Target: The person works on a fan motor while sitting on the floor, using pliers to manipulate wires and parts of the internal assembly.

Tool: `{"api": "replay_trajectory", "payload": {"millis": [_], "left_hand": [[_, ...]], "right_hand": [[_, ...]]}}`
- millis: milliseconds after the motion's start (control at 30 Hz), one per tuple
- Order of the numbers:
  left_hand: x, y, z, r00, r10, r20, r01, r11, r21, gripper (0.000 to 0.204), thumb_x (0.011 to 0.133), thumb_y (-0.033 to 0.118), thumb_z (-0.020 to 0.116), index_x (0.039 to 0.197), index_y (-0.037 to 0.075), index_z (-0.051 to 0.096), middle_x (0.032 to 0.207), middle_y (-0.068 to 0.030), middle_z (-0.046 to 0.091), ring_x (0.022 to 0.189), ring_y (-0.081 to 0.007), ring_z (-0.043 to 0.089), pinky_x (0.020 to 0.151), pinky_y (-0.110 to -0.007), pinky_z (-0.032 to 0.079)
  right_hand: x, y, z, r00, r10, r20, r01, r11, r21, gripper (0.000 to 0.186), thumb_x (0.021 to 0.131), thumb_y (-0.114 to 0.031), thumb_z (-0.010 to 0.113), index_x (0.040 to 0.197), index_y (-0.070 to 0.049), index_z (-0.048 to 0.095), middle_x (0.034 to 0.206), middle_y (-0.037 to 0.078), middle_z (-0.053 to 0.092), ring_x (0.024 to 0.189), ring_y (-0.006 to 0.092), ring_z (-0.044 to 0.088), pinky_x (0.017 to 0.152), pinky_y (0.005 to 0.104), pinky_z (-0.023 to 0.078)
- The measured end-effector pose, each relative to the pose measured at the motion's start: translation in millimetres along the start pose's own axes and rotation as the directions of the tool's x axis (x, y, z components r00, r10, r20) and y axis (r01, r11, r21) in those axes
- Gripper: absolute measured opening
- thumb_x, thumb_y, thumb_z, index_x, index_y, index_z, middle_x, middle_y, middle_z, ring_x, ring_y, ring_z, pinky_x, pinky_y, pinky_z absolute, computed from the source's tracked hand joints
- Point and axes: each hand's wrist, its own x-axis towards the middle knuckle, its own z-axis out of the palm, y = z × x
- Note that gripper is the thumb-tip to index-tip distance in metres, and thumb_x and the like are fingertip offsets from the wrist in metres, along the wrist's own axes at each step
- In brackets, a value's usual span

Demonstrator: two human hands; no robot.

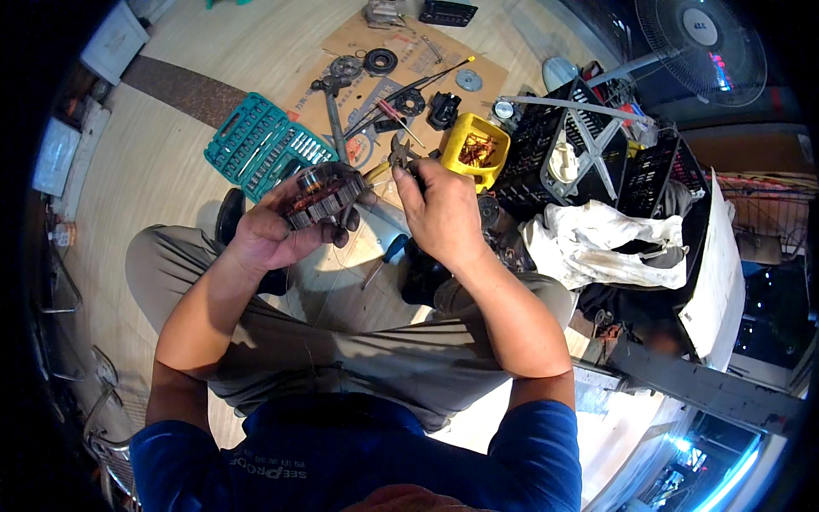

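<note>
My left hand (pixel 277 229) is wrapped round a motor core (pixel 328 203), a dark toothed metal ring with copper windings, tilted above my lap. My right hand (pixel 444 209) grips a pair of pliers (pixel 399 155), their metal jaws pointing up and away from me. Just right of the core, the pliers are apart from it. A yellow handle (pixel 376 171) shows between the core and the pliers; whether it belongs to them I cannot tell. Under my hands, a blue-handled screwdriver (pixel 392 249) lies on the floor. My fingers partly cover both the core and the pliers.
A green socket set case (pixel 247 145) lies open at left. Beyond my hands, flattened cardboard (pixel 341 43) carries a hammer (pixel 332 107), a red-handled screwdriver (pixel 392 112) and dark machine parts. At right are a yellow container (pixel 461 128) of copper scraps, black crates (pixel 533 158) and a white cloth (pixel 589 247).
</note>
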Motion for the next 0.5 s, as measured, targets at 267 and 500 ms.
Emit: {"api": "replay_trajectory", "payload": {"millis": [267, 500], "left_hand": [[-1.4, -3.9, -4.0, 1.0, 0.003, -0.01, -0.003, 1.0, 0.004, 0.092, 0.07, 0.033, 0.08, 0.141, -0.001, 0.034, 0.132, -0.0261, 0.049, 0.107, -0.0279, 0.058, 0.082, -0.034, 0.05], [0.1, -12.5, -7.1, 0.974, 0.165, -0.153, -0.159, 0.986, 0.054, 0.081, 0.078, 0.032, 0.072, 0.144, 0.006, 0.033, 0.134, -0.0201, 0.049, 0.106, -0.0281, 0.058, 0.081, -0.035, 0.048]], "right_hand": [[3.7, -1.2, 1.4, 0.998, 0.061, 0.016, -0.06, 0.998, -0.033, 0.028, 0.083, -0.021, 0.066, 0.07, 0.002, 0.056, 0.063, 0.025, 0.058, 0.064, 0.0438, 0.061, 0.061, 0.048, 0.049], [4.5, -2.2, 2.1, 0.999, 0.03, -0.038, -0.03, 1.0, 0.01, 0.026, 0.082, -0.019, 0.066, 0.072, 0.004, 0.059, 0.063, 0.023, 0.058, 0.063, 0.0406, 0.06, 0.058, 0.0433, 0.048]]}}
